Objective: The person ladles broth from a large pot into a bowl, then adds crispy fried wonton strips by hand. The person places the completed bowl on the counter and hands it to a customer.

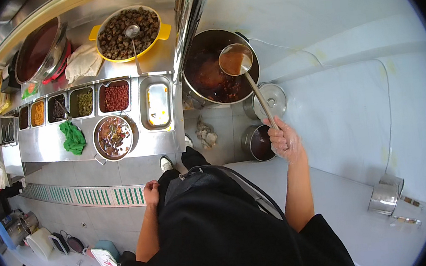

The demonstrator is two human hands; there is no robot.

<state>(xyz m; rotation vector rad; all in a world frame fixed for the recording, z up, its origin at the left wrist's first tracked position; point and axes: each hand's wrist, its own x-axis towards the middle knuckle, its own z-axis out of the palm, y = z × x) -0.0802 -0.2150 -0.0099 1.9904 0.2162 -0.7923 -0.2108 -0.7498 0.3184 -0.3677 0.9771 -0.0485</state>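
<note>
My right hand [285, 141], in a clear plastic glove, is closed around the handle of a metal ladle [235, 60]. The ladle's bowl holds reddish-brown liquid and is over a large stockpot [207, 77] of dark red broth with bits in it. My bare left hand [151, 192] hangs low beside my thigh, its fingers curled; whether it is fully closed does not show. On the steel counter to the left stands a smaller pot [115, 137] of red broth with solid pieces. Beside that pot an inset steel pan [158, 104] has orange residue in it.
A yellow-handled pot of snails [128, 33] stands at the back of the counter, near a cream cloth [84, 62]. Topping pans [114, 97] line the counter by a green cloth [72, 138]. A lidded pot [270, 100] and an open pot [261, 143] stand below the stockpot.
</note>
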